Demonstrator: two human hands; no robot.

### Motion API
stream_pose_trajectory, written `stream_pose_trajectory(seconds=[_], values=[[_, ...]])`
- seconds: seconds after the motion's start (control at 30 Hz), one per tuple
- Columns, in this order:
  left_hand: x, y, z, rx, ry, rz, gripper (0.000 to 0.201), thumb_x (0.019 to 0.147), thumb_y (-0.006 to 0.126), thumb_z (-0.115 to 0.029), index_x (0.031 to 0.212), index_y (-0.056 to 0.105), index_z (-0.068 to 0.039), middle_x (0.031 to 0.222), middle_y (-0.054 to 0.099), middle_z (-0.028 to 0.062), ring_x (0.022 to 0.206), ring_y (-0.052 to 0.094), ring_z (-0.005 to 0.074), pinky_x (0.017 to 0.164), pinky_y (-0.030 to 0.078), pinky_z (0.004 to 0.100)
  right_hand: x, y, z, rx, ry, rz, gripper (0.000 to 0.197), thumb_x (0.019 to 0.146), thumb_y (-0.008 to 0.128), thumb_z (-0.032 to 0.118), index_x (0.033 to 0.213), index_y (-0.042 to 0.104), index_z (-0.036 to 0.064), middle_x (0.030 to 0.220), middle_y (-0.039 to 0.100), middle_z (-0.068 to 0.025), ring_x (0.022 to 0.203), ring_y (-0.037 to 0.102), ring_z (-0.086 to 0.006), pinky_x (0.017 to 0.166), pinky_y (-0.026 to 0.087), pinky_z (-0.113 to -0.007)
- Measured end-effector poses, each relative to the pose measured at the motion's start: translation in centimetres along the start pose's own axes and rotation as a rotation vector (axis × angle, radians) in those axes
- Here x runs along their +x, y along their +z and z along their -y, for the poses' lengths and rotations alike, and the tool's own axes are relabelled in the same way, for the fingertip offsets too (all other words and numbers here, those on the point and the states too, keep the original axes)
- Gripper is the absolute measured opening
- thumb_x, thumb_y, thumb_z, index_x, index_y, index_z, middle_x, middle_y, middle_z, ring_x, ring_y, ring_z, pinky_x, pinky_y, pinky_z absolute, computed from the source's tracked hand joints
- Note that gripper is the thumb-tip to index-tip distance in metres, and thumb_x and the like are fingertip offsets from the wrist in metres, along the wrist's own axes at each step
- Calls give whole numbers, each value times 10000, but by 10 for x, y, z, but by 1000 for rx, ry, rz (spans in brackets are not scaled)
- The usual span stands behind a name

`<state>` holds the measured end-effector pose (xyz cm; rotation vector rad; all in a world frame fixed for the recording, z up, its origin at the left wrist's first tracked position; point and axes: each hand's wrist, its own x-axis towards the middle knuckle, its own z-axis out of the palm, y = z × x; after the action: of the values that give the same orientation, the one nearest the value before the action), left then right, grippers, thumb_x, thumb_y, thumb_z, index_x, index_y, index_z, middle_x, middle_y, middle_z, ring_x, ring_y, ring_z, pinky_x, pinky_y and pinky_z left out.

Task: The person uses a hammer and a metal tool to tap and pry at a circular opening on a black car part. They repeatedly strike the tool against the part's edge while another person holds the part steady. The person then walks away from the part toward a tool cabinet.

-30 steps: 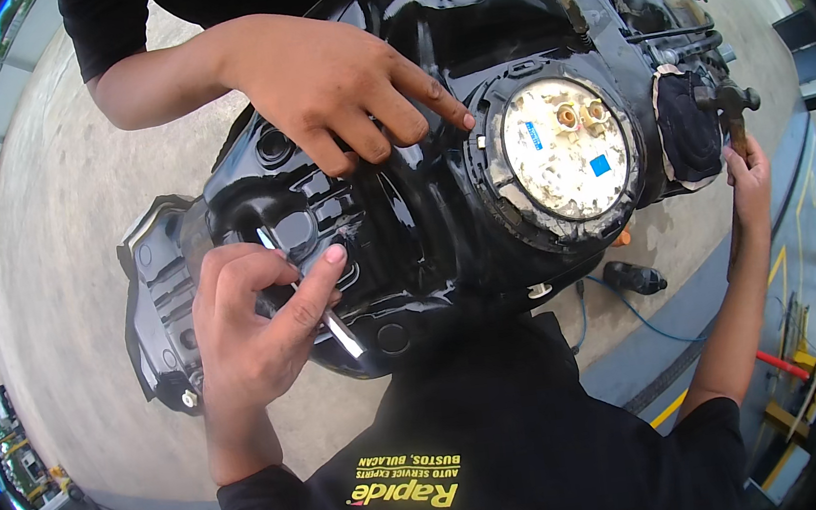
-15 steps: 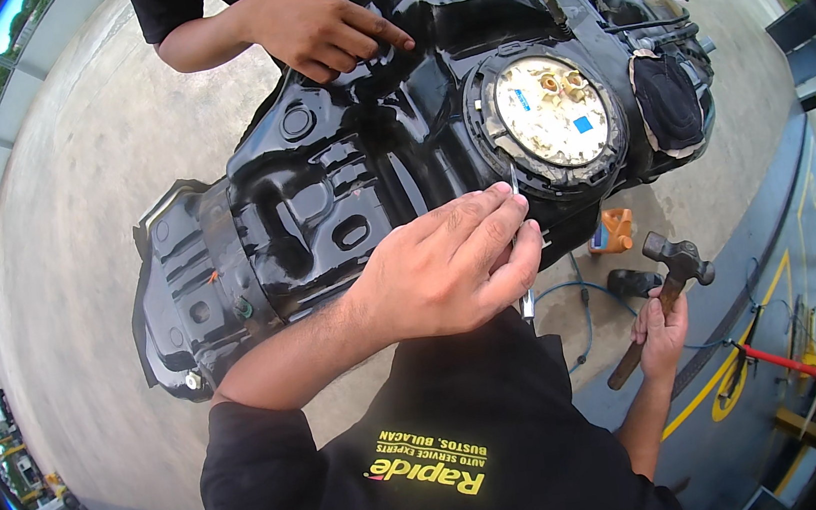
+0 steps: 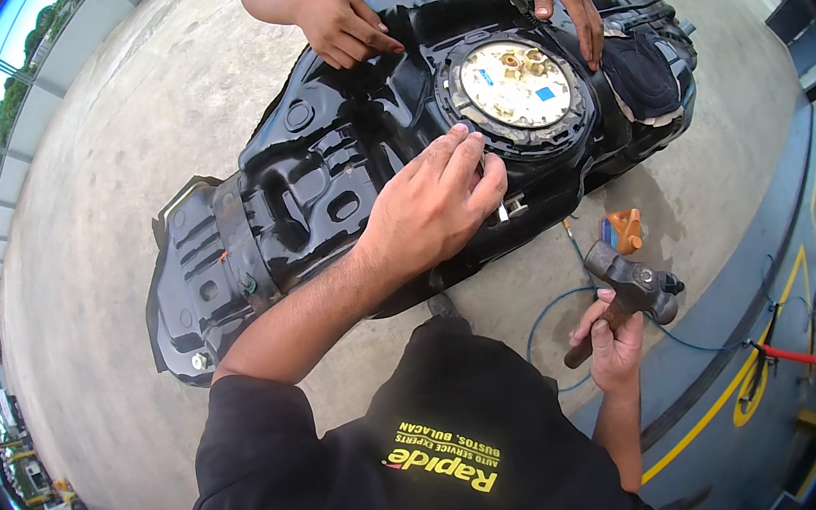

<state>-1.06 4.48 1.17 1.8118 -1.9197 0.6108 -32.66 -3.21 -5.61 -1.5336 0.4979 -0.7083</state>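
Observation:
My left hand [image 3: 432, 197] is closed around a slim metal rod-like tool [image 3: 503, 212], mostly hidden by the fingers. Its fingertips are at the near-left edge of a dark notched ring [image 3: 506, 143]. That ring surrounds a dirty white round cover [image 3: 545, 110] on top of a glossy black fuel tank [image 3: 334, 178]. Lower right, my right hand [image 3: 617, 350] grips a ball-peen hammer [image 3: 630, 278] by its handle, head up, apart from the tank. Across the tank, another person's hand [image 3: 342, 26] points at the surface, while their second hand [image 3: 567, 0] rests right of the cover.
A dark cloth-like bundle [image 3: 647, 75] lies on the tank's right end. On the concrete floor stands an orange bottle [image 3: 625, 230], with a blue hose [image 3: 535, 331] looping nearby. A red bar [image 3: 799, 357] is farther right.
My right hand has raised the hammer closer to the tank. The other person's second hand has come down beside the cover. The tank appears shifted slightly in view.

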Motion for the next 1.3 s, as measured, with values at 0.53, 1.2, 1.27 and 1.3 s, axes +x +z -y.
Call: stream_pose_trajectory(seconds=[0.53, 1.2, 1.27, 1.3], values=[[9, 16, -15, 257, 34, 63, 299, 877, 615, -98, 1155, 549, -13, 1228, 588, 291, 1176, 653, 405, 908, 592, 405, 6, 92, -23, -72, -140, -212, 231, 1080, 509, 206, 1221, 414, 50, 724, 479, -16, 540, 432, -71, 507, 422, -235], [6, 23, 2, 280, 112, 75, 274, 908, 611, -145, 1144, 520, -39, 1252, 594, 307, 1143, 672, 425, 865, 603, 430, 19, 114, -34, 293, -522, -405, 240, 1092, 485, 316, 1101, 406, 90, 687, 418, -10, 507, 388, -75, 461, 396, -229], [9, 24, 3, 277, 120, 92, 275, 905, 611, -136, 1145, 519, -38, 1251, 594, 311, 1141, 672, 428, 862, 603, 430, 29, 119, -46, 237, -599, -400, 213, 1094, 480, 277, 1123, 403, 81, 693, 426, -13, 499, 383, -78, 461, 396, -229], [11, 23, 2, 259, 112, 95, 275, 901, 608, -124, 1146, 518, -35, 1260, 589, 316, 1136, 675, 425, 848, 607, 429, 34, 115, -56, 55, -376, -289, 180, 1092, 474, 233, 1134, 405, 72, 702, 436, -15, 493, 378, -80, 459, 392, -227]])
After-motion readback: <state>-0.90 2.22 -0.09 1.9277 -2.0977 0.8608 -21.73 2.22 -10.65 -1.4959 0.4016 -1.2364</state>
